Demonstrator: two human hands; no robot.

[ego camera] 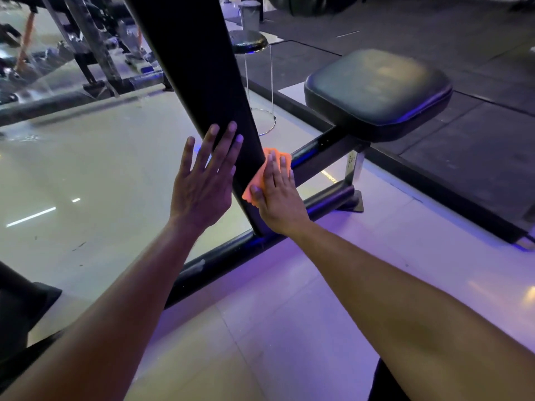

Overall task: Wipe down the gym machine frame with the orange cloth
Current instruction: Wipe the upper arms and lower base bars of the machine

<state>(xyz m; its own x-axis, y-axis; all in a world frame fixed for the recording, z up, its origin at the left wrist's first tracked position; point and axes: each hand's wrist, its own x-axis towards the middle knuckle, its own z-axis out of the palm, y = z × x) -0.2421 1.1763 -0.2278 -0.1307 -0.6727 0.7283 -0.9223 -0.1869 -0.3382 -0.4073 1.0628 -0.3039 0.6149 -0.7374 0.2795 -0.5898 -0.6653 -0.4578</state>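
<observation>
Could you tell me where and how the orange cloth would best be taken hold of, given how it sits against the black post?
Probably by its lower left corner, coming from below and the left. The orange cloth is pressed flat against the side of the black upright post under the right hand, whose straight fingers cover most of it. That corner juts free past the thumb, so a pinch could get behind it.

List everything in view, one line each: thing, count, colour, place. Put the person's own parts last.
upright frame post: one, black, centre, slanting down to the base bar
base bar: one, black, low along the floor
orange cloth: one, orange, flat against the post's right side
seat pad: one, black, upper right
stool: one, black seat with chrome legs, behind the post
floor tiles: many, pale and glossy
left hand: one, fingers straight, flat on the post
right hand: one, fingers straight, pressing the cloth
</observation>
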